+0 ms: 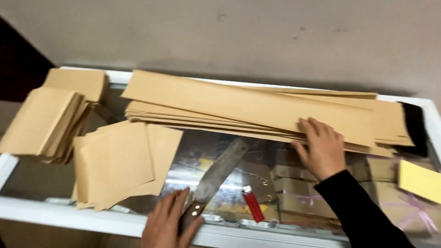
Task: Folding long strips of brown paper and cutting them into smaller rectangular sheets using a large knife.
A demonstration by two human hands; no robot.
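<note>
Your glass-topped table [239, 158] with a white frame stands against a plain wall and carries one long stack of brown paper strips [257, 108], two piles of cut sheets and one red lighter [253, 204]. Your right hand [321, 147] lies flat, fingers spread, on the strips. Your left hand [169, 224] is clamped on the handle of one knife [216, 177], its blade pointing up-right, away from you.

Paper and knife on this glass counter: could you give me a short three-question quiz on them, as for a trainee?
1. True or false: the right hand rests on the long paper strips.
2. Which hand touches the knife? A left hand, B right hand.
3. What small red thing lies beside the knife?

Key: 1 true. 2 A, at the handle. 3 a lighter.
</note>
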